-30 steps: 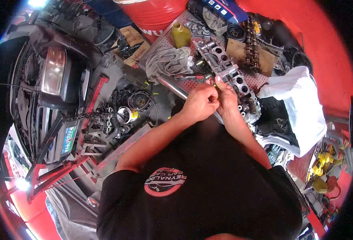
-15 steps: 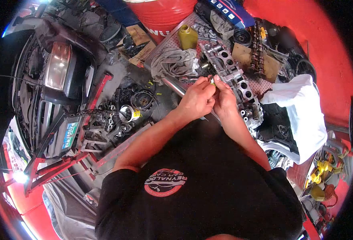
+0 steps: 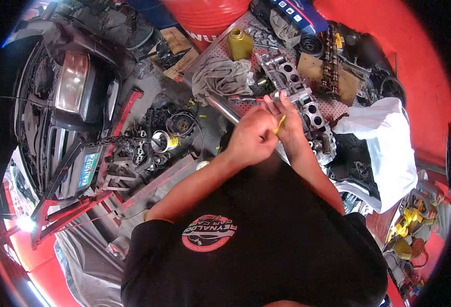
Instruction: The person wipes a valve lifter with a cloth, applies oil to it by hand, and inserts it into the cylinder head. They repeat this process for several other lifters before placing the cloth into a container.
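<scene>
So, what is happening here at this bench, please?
A person stands at a cluttered perforated workbench, with both hands close together over a metal cylinder head. The left hand is closed around a small yellow piece. The right hand is right beside it, fingers stretched out above the head. A grey rag and an olive bottle sit further back, a white cloth lies to the right, and a car front stands to the left.

yellow strip (image 3: pixel 280 124) partly behind left hand (image 3: pixel 253 135)
</scene>
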Action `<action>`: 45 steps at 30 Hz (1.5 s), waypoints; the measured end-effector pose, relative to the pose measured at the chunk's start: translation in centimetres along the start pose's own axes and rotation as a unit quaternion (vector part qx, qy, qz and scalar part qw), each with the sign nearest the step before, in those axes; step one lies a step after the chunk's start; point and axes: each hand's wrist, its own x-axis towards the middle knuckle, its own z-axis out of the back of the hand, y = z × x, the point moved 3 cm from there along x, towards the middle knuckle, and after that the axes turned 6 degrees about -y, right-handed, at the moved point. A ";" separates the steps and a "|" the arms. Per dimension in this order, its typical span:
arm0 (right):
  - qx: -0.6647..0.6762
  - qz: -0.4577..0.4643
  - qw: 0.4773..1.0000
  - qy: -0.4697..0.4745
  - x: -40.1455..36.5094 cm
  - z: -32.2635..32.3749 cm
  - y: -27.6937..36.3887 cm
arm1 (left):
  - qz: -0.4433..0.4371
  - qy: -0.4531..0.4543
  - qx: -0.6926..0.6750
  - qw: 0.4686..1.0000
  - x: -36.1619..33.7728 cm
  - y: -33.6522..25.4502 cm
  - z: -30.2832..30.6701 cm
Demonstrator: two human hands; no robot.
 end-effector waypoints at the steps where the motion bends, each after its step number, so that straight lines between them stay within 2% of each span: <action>1: -0.001 -0.011 0.999 0.037 0.5 0.3 0.1 | 0.055 -0.030 -0.012 0.998 -0.4 0.7 0.8; 4: -0.031 -0.049 0.995 0.079 1.3 1.1 -0.2 | 0.183 -0.095 0.001 0.978 -1.8 4.8 6.3; 8: -0.029 -0.069 0.990 0.120 1.8 2.1 -0.5 | 0.370 -0.241 -0.049 0.896 -3.2 10.8 15.2; 11: -0.064 -0.088 0.990 0.094 1.6 1.7 -0.7 | 0.429 -0.277 -0.023 0.860 -4.4 15.2 19.8; 14: -0.079 -0.094 0.989 0.084 1.6 1.1 -1.3 | 0.474 -0.366 -0.145 0.787 -5.7 19.4 22.0; 18: -0.121 -0.088 0.988 0.037 2.9 0.0 -1.8 | 0.438 -0.355 -0.219 0.797 -6.5 25.1 24.0; 19: -0.132 -0.087 0.987 0.026 3.6 -0.2 -1.9 | 0.446 -0.351 -0.190 0.801 -6.5 26.0 24.5; 22: -0.124 -0.083 0.989 0.005 5.4 -1.8 -2.2 | 0.471 -0.229 0.069 0.849 -8.4 31.0 26.7; 23: -0.133 -0.082 0.988 0.016 6.0 -2.5 -2.1 | 0.383 -0.096 0.350 0.849 -12.7 36.6 28.6; 25: -0.128 -0.089 0.988 0.002 6.5 -3.8 -2.4 | 0.444 0.050 0.541 0.712 -10.3 33.3 28.5; 27: -0.136 -0.085 0.987 0.023 8.0 -5.5 -2.5 | 0.392 -0.078 0.670 0.626 -12.5 36.8 30.0; 30: -0.104 -0.070 0.992 0.018 8.6 -7.8 -3.1 | 0.416 -0.007 0.573 0.706 -7.3 37.0 26.7; 31: -0.094 -0.075 0.992 0.041 9.0 -8.8 -3.4 | 0.531 0.037 0.422 0.734 -2.6 35.3 24.2; 33: -0.087 -0.085 0.990 0.078 10.1 -10.3 -3.7 | 0.371 0.178 0.444 0.796 -0.4 37.1 17.2; 34: -0.068 -0.096 0.988 0.099 10.5 -11.1 -4.1 | 0.298 0.138 0.432 0.840 0.6 37.1 14.0; 36: -0.065 -0.102 0.990 0.075 11.1 -12.9 -4.8 | 0.242 0.133 0.407 0.871 0.6 38.7 10.0; 38: -0.074 -0.111 0.989 0.063 12.5 -13.8 -5.1 | 0.276 0.205 0.384 0.857 -0.4 42.5 7.4; 41: -0.070 -0.098 0.991 0.065 14.6 -14.0 -5.4 | 0.224 0.165 0.336 0.900 3.5 40.4 8.7; 44: -0.098 -0.086 0.991 0.013 17.3 -12.2 -6.0 | 0.254 0.056 0.149 0.954 6.5 36.7 11.2; 45: -0.112 -0.084 0.990 -0.002 18.2 -11.9 -6.2 | 0.296 0.066 0.076 0.950 6.5 35.7 11.2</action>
